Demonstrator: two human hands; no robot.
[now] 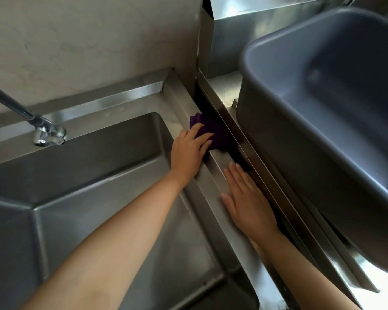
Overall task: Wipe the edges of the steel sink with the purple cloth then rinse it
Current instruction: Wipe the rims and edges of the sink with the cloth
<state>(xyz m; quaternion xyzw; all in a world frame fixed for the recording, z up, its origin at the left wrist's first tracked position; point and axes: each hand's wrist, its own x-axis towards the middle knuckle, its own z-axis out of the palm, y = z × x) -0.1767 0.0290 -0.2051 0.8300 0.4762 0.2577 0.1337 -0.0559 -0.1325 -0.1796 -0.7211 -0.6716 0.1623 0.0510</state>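
Observation:
The steel sink (112,175) fills the lower left, its right rim (220,166) running from the back corner toward me. A crumpled purple cloth (213,130) lies on that rim, halfway along, against a dark gap. My left hand (188,151) presses down on the cloth's near side with its fingers over it. My right hand (246,198) rests flat on the same rim closer to me, fingers stretched out and holding nothing.
A steel tap (47,133) on a dark pipe hangs over the basin's back left. A large grey plastic tub (322,130) sits on the steel counter to the right, overhanging its edge. A pale wall (88,41) rises behind the sink.

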